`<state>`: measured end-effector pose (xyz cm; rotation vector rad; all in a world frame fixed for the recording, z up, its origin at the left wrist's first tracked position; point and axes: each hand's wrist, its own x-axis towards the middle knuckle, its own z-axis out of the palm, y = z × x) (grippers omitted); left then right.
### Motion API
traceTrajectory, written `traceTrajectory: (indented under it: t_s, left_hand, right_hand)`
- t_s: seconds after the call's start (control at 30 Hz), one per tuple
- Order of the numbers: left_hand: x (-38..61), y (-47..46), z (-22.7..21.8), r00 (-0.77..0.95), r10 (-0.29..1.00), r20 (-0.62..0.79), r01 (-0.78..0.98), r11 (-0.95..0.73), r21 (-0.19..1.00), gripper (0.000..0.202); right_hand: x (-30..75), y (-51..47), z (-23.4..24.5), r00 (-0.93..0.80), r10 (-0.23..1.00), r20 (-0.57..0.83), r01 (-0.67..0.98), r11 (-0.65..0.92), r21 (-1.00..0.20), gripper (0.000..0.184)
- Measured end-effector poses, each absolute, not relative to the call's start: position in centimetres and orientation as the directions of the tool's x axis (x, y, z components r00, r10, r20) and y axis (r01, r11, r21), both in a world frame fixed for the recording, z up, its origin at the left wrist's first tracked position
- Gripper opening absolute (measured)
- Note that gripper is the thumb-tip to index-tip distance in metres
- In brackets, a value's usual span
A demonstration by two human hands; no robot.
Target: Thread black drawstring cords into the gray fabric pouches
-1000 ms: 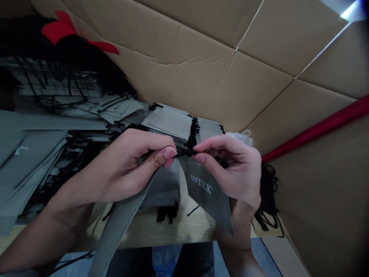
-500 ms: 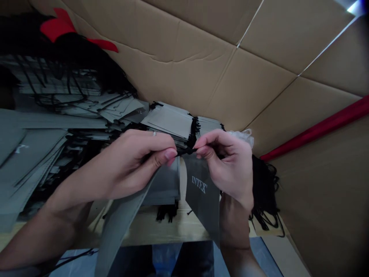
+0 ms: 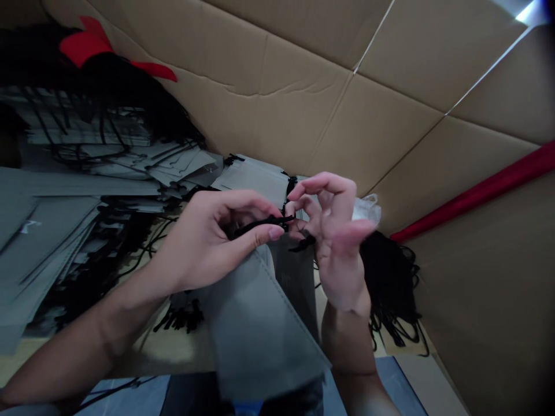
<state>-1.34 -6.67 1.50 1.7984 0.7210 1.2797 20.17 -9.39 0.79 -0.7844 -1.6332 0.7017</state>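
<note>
Left hand (image 3: pixel 212 242) curled closed, thumb and forefinger pinching a black drawstring cord (image 3: pixel 264 221) at the mouth of a grey fabric pouch (image 3: pixel 260 323); the pouch hangs from that grip toward 6 o'clock, its lower corner over the table edge (image 3: pixel 173 352). Right hand (image 3: pixel 333 242) just at 3 o'clock of the left, fingers spread and partly blurred, loosely half open; thumb and forefinger tips meet at the cord's end, though whether they actually grip it cannot be told. Stacks of flat grey pouches (image 3: pixel 255 179) lie at 12 o'clock behind the hands, more piled at 9 o'clock. Loose black cords (image 3: pixel 390 283) bunched at 3 o'clock. Cardboard wall (image 3: pixel 303 86) behind; a red bar (image 3: pixel 477 193) crosses it.
</note>
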Motion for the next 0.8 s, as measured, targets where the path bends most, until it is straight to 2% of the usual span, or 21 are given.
traceTrajectory:
  t_s: [0.07,0.13,0.3,0.43,0.47,0.53,0.63,0.7,0.8]
  left_hand:
    - [-1.1,-6.7,1.7,0.406,0.826,0.391,-0.073,-0.397,0.915,0.018]
    - [-0.8,-6.8,2.0,0.44,0.83,0.344,-0.08,-0.345,0.935,0.022]
    - [-0.1,-7.4,2.0,0.421,0.791,0.444,0.04,-0.505,0.862,0.023]
    - [0.0,-7.7,1.3,0.42,0.708,0.568,0.108,-0.66,0.743,0.007]
    - [-0.1,-7.7,1.2,0.416,0.682,0.602,0.124,-0.698,0.705,0.004]
    - [-0.3,-7.6,1.1,0.413,0.639,0.649,0.163,-0.753,0.637,0.01]
    - [-0.9,-7.6,1.3,0.382,0.617,0.688,0.227,-0.785,0.577,0.016]
    - [-1.2,-7.6,1.5,0.333,0.621,0.709,0.272,-0.784,0.558,0.016]
    - [-1.3,-7.6,1.8,0.283,0.669,0.688,0.256,-0.744,0.617,0.014]
  right_hand:
    - [19.9,-9.3,0.5,-0.129,0.779,0.614,0.108,0.627,-0.772,0.077]
    - [19.6,-9.4,0.4,-0.127,0.764,0.632,0.081,0.643,-0.761,0.077]
    - [19.0,-9.5,0.3,-0.089,0.757,0.648,-0.043,0.647,-0.761,0.068]
    - [18.7,-9.4,0.1,-0.079,0.732,0.677,-0.153,0.662,-0.734,0.062]
    - [18.8,-9.4,0.2,-0.086,0.728,0.68,-0.144,0.666,-0.732,0.058]
    - [19.4,-9.5,0.6,-0.135,0.734,0.666,-0.05,0.666,-0.744,0.046]
    - [20.8,-9.4,1.4,-0.325,0.753,0.572,0.129,0.635,-0.762,0.028]
    - [21.5,-9.1,1.6,-0.42,0.744,0.519,0.165,0.625,-0.763,0.024]
    - [21.9,-8.6,1.6,-0.38,0.765,0.519,0.127,0.599,-0.79,0.023]
